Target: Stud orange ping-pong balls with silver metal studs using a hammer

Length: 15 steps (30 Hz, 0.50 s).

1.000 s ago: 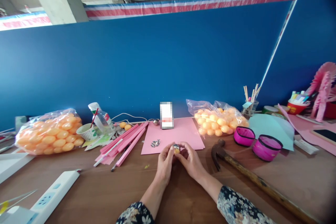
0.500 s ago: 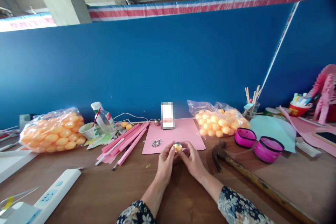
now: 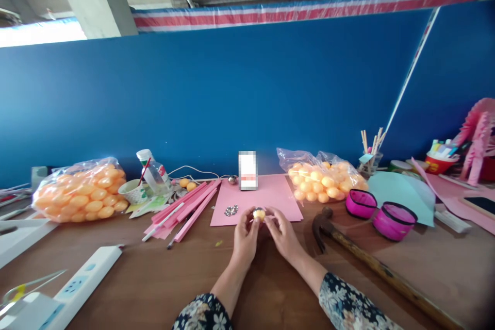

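Between my two hands, over the near edge of the pink sheet [image 3: 266, 193], is a small yellow-orange ball [image 3: 259, 214] with a dark, shiny patch on top. My left hand [image 3: 246, 237] is closed on it, thumb in front and fingers curled behind. My right hand [image 3: 283, 234] grips the ball's right side with thumb and bent fingers. Just left of my hands, a little pile of shiny metal bits [image 3: 231, 210] lies on the pink sheet. A round metal bell-like piece [image 3: 232, 180] rests by the sheet's back edge.
Bags of orange balls stand at left [image 3: 83, 193] and right [image 3: 325, 180]. A claw hammer [image 3: 371, 258] lies right of my forearm, near magenta bands [image 3: 394, 221]. Pink strips [image 3: 189, 211], a bottle [image 3: 152, 172] and a power strip [image 3: 79, 289] are leftward. A blurred phone-like panel [image 3: 248, 170] stands behind.
The ball has turned a little in my fingers, with more yellow and less silver facing me. My right-hand fingers have shifted slightly. The rest of the table looks the same.
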Motion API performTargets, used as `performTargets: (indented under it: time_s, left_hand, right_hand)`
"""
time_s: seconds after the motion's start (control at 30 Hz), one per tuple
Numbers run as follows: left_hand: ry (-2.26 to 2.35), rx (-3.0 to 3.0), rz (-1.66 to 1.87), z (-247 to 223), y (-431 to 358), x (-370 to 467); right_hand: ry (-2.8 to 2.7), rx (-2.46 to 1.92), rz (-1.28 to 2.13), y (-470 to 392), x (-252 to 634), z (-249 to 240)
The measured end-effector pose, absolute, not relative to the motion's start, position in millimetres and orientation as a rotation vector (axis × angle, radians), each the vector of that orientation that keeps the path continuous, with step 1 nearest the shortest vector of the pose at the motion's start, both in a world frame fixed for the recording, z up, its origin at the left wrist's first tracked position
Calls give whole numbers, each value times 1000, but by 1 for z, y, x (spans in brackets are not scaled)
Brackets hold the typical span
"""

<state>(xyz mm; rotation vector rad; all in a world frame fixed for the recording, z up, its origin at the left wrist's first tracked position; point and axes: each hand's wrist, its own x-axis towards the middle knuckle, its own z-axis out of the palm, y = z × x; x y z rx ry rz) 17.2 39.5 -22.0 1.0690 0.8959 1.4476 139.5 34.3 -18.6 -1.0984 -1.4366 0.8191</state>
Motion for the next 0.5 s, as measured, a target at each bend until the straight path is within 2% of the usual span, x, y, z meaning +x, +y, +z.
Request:
performTargets:
  time_s: [0.13, 0.2, 0.33, 0.5]
  left_hand:
    - [1018, 1081, 1499, -31, 45, 17]
    - [1026, 1125, 1477, -33, 46, 18]
    - [968, 978, 1501, -30, 46, 20]
    - [882, 799, 1503, -27, 45, 20]
  right_hand:
    - [-1321, -1186, 890, 37, 140, -23]
    - [-1361, -1254, 821, 40, 139, -17]
    - [-1510, -1345, 603, 57, 125, 14]
    - [-1842, -1339, 518, 96, 94, 53]
